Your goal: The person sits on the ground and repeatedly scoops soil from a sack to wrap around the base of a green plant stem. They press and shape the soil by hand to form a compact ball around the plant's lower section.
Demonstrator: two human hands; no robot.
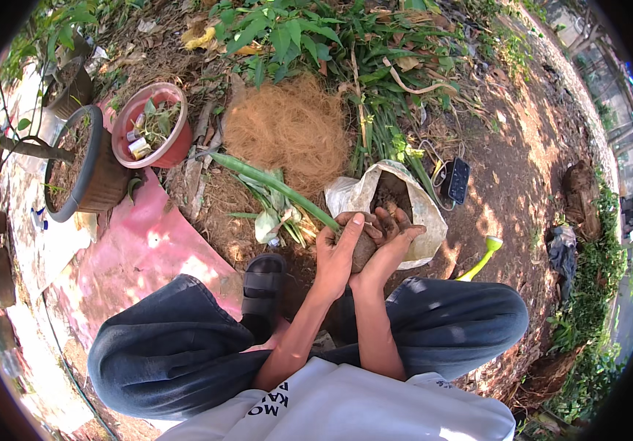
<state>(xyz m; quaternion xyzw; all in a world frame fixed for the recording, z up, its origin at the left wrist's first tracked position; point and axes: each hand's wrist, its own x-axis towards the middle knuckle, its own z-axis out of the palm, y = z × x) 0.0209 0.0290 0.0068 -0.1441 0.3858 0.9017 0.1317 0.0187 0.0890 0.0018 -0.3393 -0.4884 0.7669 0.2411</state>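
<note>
A ball of dark soil (363, 252) sits between my two hands, and a long green plant leaf (272, 179) sticks out of it towards the upper left. My left hand (334, 254) grips the ball from the left with its thumb up. Cupped against the other side, my right hand (385, 254) has soil on its curled fingers. Just beyond the hands, a white sack (429, 234) lies with its mouth facing me and soil inside. A heap of brown coconut fibre (289, 129) rests on the ground farther away.
Cut green leaves (273, 218) lie left of the sack. A red pot (178, 144) and a dark-rimmed pot (96, 176) stand left, by a pink sheet (151, 242). At right are a phone (456, 181) with a cable and a yellow-green spout (479, 259).
</note>
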